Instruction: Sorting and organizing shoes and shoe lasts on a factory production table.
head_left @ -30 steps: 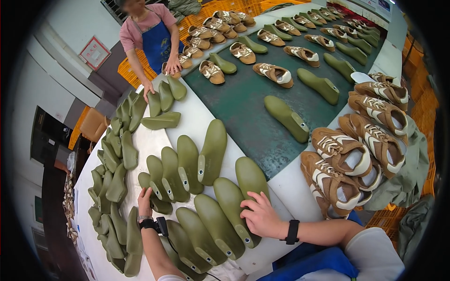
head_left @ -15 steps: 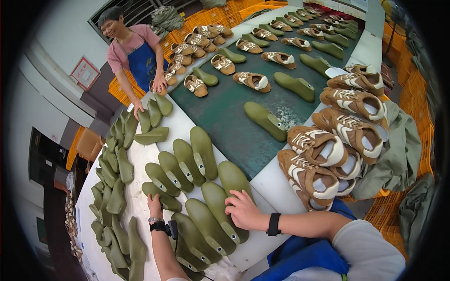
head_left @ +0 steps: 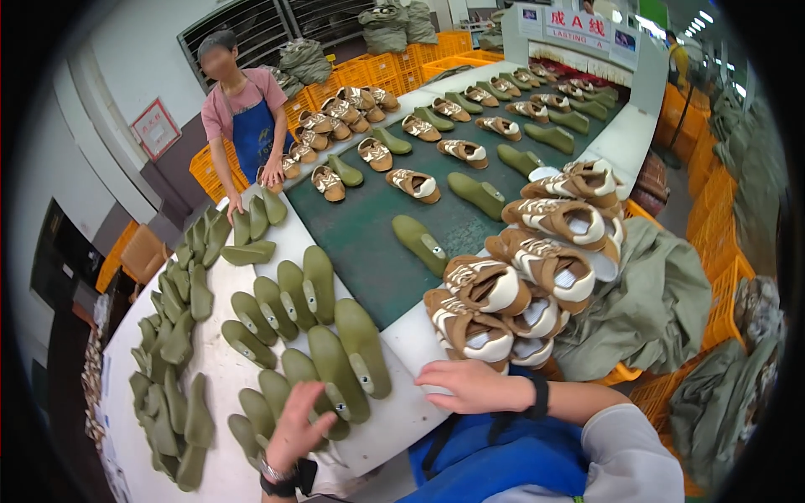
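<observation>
My left hand [head_left: 295,426] is empty, its fingers spread, above the near row of green shoe lasts; it hides parts of some of them. Largest in that row is the shoe last [head_left: 360,345] at its right end, beside another last [head_left: 337,369]. My right hand [head_left: 459,386] is held off the lasts with its fingers stretched out and nothing seen in them. It hovers over the white tabletop [head_left: 408,345], close to the lowest brown-and-white sneaker [head_left: 470,331] of a stack. A second row of lasts [head_left: 293,293] stands farther off.
A green conveyor belt [head_left: 360,268] carries lasts and sneakers away from me. Across the table a person in a blue apron [head_left: 256,138] handles lasts. Many loose lasts [head_left: 199,411] lie at the left. Grey-green cloth [head_left: 646,302] and orange crates [head_left: 729,272] are on the right.
Both hands have come off the lasts: my right hand moved right toward the sneakers, my left nearer to me. The view has turned rightward, shifting the scene left.
</observation>
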A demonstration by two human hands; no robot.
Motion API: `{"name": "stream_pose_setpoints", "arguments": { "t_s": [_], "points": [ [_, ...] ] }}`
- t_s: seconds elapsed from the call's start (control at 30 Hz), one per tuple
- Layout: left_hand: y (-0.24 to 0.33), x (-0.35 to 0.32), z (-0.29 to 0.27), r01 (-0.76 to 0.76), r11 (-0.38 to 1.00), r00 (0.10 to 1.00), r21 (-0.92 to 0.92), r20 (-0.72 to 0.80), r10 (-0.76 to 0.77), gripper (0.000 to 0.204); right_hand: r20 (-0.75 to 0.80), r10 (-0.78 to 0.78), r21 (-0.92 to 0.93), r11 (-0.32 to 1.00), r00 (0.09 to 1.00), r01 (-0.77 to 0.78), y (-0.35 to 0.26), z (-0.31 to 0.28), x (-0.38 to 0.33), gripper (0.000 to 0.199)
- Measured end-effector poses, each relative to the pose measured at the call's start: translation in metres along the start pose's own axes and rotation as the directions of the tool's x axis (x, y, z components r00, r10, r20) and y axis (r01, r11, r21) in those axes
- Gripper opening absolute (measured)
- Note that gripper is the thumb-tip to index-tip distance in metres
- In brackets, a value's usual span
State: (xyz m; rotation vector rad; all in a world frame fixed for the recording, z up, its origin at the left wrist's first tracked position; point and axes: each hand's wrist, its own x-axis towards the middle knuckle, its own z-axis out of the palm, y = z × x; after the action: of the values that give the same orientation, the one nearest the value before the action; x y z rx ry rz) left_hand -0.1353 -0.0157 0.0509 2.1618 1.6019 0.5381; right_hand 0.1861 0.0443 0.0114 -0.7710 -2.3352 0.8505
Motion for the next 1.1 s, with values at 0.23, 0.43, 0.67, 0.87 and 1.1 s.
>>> {"name": "stream_pose_setpoints", "arguments": {
  "t_s": [0.23,0.43,0.67,0.87,1.1],
  "points": [
    [0.077,0.023,0.143,-0.107,0.971,0.994,-0.213,-0.022,0.105,0.049,-0.239,0.02,-0.462,0.877,0.971,-0.132,0.029,-0.13,-0.038,0.023],
    [0.064,0.06,0.196,-0.131,0.989,0.989,-0.066,-0.076,0.126,0.04,0.129,0.015,-0.593,0.803,0.992,0.065,0.036,-0.128,0.017,0.05],
    [0.078,0.079,0.261,0.046,0.99,0.971,-0.134,0.238,-0.013,0.075,0.187,0.206,-0.734,0.679,0.961,-0.003,0.091,-0.127,0.001,0.044],
    [0.072,0.048,0.228,0.072,0.958,0.988,-0.277,0.152,-0.03,0.075,0.114,0.037,-0.607,0.793,0.993,0.04,0.073,-0.127,0.005,0.035],
    [0.059,0.053,0.168,-0.099,0.089,0.934,-0.991,-0.123,-0.336,0.074,0.256,-0.023,-0.198,0.977,0.966,0.075,-0.056,-0.126,-0.009,0.028]
  ]
}}
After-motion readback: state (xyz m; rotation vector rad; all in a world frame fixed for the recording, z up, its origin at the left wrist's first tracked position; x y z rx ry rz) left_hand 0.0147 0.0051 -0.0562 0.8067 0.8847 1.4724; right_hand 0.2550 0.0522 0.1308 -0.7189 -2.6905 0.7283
